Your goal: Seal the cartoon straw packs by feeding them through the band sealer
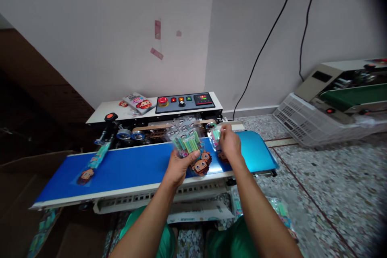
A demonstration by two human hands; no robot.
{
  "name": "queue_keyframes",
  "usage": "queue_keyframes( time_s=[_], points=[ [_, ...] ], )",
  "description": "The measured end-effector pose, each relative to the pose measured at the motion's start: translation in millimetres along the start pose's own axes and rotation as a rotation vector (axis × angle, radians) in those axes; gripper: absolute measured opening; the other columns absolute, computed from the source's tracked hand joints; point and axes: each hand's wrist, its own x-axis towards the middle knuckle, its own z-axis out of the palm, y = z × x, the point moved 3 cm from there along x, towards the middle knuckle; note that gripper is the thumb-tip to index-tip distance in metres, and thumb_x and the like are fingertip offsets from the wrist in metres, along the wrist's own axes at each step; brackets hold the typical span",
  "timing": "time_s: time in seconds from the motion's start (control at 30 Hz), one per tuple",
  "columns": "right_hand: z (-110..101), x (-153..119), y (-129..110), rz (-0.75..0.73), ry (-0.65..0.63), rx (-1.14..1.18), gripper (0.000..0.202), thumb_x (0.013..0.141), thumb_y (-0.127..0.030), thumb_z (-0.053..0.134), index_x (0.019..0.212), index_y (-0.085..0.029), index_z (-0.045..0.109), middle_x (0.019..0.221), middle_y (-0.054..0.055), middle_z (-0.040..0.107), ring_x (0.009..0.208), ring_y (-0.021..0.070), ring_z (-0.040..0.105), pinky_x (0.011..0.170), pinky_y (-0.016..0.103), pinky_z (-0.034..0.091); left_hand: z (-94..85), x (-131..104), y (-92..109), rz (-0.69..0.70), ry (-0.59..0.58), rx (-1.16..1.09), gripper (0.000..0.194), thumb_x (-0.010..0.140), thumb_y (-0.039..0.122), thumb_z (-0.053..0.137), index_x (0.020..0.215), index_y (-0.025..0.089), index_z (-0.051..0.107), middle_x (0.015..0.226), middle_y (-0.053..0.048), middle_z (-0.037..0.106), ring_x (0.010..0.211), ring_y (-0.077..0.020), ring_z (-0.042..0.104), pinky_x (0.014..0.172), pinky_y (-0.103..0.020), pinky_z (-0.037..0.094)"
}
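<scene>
My left hand (178, 165) is closed around a fanned bunch of clear plastic packets (189, 143), each with green strips and a cartoon face at its lower end. It holds them over the middle of the blue conveyor belt (133, 171). To the right, my right hand (230, 143) pinches a single similar packet (215, 139) near the belt's far edge, by the rollers of the band sealing machine (181, 107). My fingers and wrist hide part of this packet. Another packet (92, 167) lies on the belt's left end, its top by the wheels.
A control panel (184, 102) with lit buttons and a red stop knob tops the machine. Cardboard boxes (18, 169) stand at the left. More packets (279, 209) lie low at the right. A white plastic crate (293, 117) with a second machine stands farther right.
</scene>
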Motion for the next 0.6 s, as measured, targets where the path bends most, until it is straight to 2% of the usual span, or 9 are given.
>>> queue_keyframes(
  time_s=[0.07, 0.13, 0.2, 0.27, 0.37, 0.5, 0.6],
  points=[
    [-4, -6, -13, -0.093, 0.051, 0.178, 0.030, 0.093, -0.035, 0.036, 0.105, -0.015, 0.056, 0.087, 0.012, 0.066, 0.081, 0.0229, 0.060, 0.070, 0.031, 0.039, 0.7, 0, 0, -0.004, -0.016, -0.002, 0.037, 0.057, 0.022, 0.083, 0.091, 0.013, 0.069, 0.089, -0.007, 0.075, 0.079, -0.0207, 0.069, 0.079, -0.033, 0.053],
    [-12, -15, -25, -0.178, 0.034, 0.477, 0.032, 0.091, -0.042, 0.041, 0.102, -0.018, 0.058, 0.092, 0.009, 0.066, 0.084, 0.0201, 0.060, 0.073, 0.030, 0.042, 1.0, 1, -1, 0.002, -0.028, -0.004, 0.039, 0.058, 0.022, 0.082, 0.094, 0.013, 0.069, 0.092, -0.007, 0.074, 0.083, -0.0212, 0.069, 0.082, -0.034, 0.052],
    [-19, -24, -36, -0.243, -0.089, 0.790, 0.032, 0.087, -0.047, 0.049, 0.101, -0.020, 0.059, 0.091, 0.005, 0.066, 0.080, 0.0169, 0.060, 0.071, 0.027, 0.044, 0.8, 2, -2, 0.019, -0.035, -0.004, 0.041, 0.060, 0.021, 0.081, 0.098, 0.014, 0.069, 0.095, -0.007, 0.074, 0.085, -0.0206, 0.068, 0.084, -0.033, 0.051],
    [-24, -33, -45, -0.294, -0.198, 0.962, 0.028, 0.082, -0.045, 0.056, 0.094, -0.020, 0.062, 0.085, 0.002, 0.065, 0.075, 0.0146, 0.058, 0.067, 0.025, 0.045, 0.4, 2, -3, 0.038, -0.045, -0.001, 0.042, 0.061, 0.021, 0.081, 0.101, 0.015, 0.068, 0.096, -0.007, 0.074, 0.085, -0.0197, 0.068, 0.083, -0.031, 0.051],
    [-28, -41, -50, -0.293, -0.173, 1.007, 0.022, 0.083, -0.040, 0.057, 0.082, -0.019, 0.063, 0.073, -0.001, 0.060, 0.067, 0.0122, 0.053, 0.062, 0.023, 0.042, 0.7, 2, -5, 0.030, -0.068, 0.007, 0.042, 0.061, 0.021, 0.081, 0.101, 0.014, 0.068, 0.097, -0.007, 0.073, 0.085, -0.0199, 0.068, 0.082, -0.032, 0.051],
    [-30, -41, -46, -0.202, 0.014, 1.009, 0.021, 0.087, -0.039, 0.050, 0.085, -0.019, 0.058, 0.072, -0.002, 0.056, 0.064, 0.0109, 0.049, 0.060, 0.022, 0.040, 0.8, 2, -7, 0.028, -0.059, -0.014, 0.046, 0.061, 0.021, 0.081, 0.104, 0.015, 0.067, 0.100, -0.008, 0.073, 0.089, -0.0217, 0.068, 0.087, -0.035, 0.050],
    [-34, -35, -31, -0.117, 0.157, 0.930, 0.023, 0.088, -0.040, 0.046, 0.087, -0.019, 0.055, 0.071, -0.002, 0.054, 0.063, 0.0113, 0.047, 0.059, 0.023, 0.039, -1.1, 2, -6, 0.029, -0.040, -0.012, 0.041, 0.063, 0.022, 0.080, 0.101, 0.015, 0.067, 0.099, -0.009, 0.073, 0.088, -0.0217, 0.068, 0.086, -0.035, 0.051]
  ],
)
